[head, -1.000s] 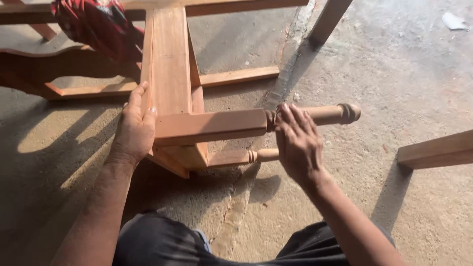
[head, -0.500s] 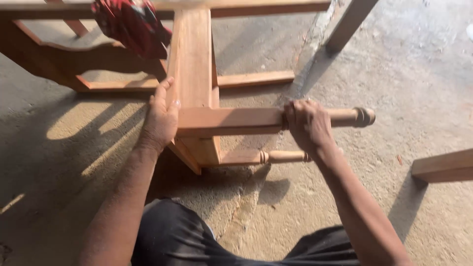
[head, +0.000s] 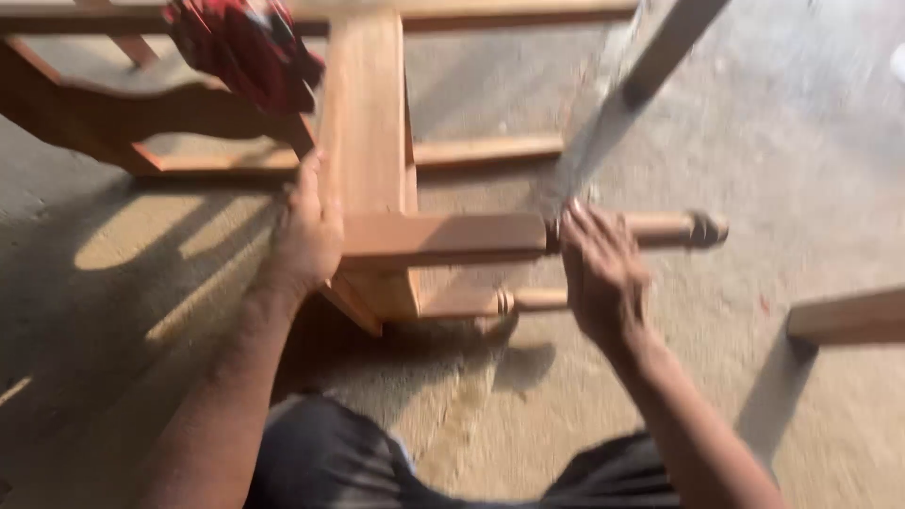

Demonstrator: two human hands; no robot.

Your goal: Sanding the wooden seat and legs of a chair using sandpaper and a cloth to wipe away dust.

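A wooden chair frame (head: 368,113) lies tipped on the concrete floor. One turned leg (head: 490,236) points to the right, ending in a rounded knob (head: 705,229). My left hand (head: 306,236) grips the frame's flat upright board next to where that leg joins. My right hand (head: 601,273) rests against the round part of the leg, fingers loosely spread over it. A lower turned rung (head: 528,300) shows just beneath. The picture is motion-blurred.
A red cloth (head: 245,47) hangs on the frame at the top left. Another wooden leg (head: 660,57) slants at the top right, and a wooden bar (head: 848,319) juts in from the right edge. My dark trousers (head: 358,462) fill the bottom.
The view has shifted, so the chair sits further right and lower in the picture. My right hand has loosened from a closed grip on the leg to spread fingers. My left hand keeps its hold.
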